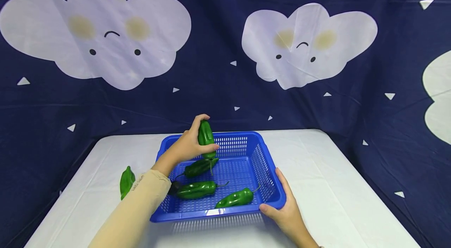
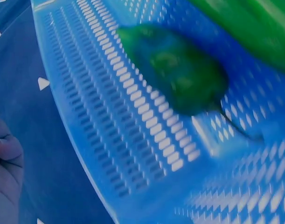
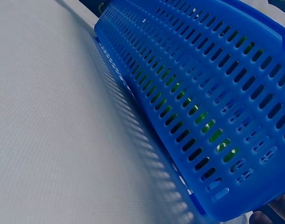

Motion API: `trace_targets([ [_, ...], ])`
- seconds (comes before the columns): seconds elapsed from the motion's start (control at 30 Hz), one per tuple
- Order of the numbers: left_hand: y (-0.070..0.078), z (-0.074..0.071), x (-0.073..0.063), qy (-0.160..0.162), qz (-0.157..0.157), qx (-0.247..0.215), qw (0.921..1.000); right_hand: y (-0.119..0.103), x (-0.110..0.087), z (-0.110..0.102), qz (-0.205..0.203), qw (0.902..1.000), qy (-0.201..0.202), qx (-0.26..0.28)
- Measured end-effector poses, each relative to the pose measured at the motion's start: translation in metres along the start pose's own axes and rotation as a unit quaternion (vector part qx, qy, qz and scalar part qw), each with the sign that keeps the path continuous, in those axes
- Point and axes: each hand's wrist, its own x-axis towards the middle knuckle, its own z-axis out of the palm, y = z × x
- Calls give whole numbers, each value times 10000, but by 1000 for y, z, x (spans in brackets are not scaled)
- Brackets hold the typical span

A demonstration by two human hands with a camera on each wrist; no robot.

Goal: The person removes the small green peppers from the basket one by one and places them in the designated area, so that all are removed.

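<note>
My left hand [image 1: 190,144] grips a green pepper [image 1: 205,134] over the back left of a blue plastic basket [image 1: 225,213], thumb on the near side and fingers at its top. Inside lie more green peppers: one right below the hand [image 1: 198,167], one at the middle left [image 1: 196,190] and one by the front wall [image 1: 235,198]. In the left wrist view, a blurred pepper [image 2: 184,70] with a curved stem shows against the slotted basket. My right hand [image 1: 289,212] holds the basket's front right corner, thumb at the front rim, fingers along the right side.
Left of the basket, another green pepper [image 1: 127,180] lies on the white tablecloth [image 1: 327,185], partly behind my left sleeve [image 1: 137,205]. A dark blue cloth [image 1: 215,99] with white clouds hangs behind the table. The right wrist view shows the basket's slotted wall [image 3: 198,93].
</note>
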Motion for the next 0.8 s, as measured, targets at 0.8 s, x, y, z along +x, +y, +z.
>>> trace_targets([
  [0.8,-71,-107,-127,907,-561,903,9902,5,2,-2,-180,9996,-71,185],
])
